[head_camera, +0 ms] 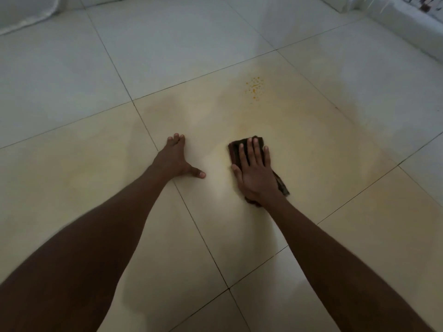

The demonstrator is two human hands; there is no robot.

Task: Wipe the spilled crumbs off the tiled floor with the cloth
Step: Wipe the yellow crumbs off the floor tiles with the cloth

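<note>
A small patch of orange crumbs (pixel 253 87) lies on the pale tiled floor (pixel 311 144), well beyond my hands. My right hand (pixel 255 168) presses flat, fingers spread, on a dark brown folded cloth (pixel 236 146) that lies on the floor; the cloth shows past my fingertips and again by my wrist. The cloth's front edge sits about a hand's length short of the crumbs. My left hand (pixel 176 158) rests flat on the tile to the left of the cloth, thumb stretched out, holding nothing.
A white bundle of fabric (pixel 26 13) lies at the far left. A white padded edge with a patterned cover (pixel 395 17) runs along the far right. Dark grout lines cross the floor diagonally.
</note>
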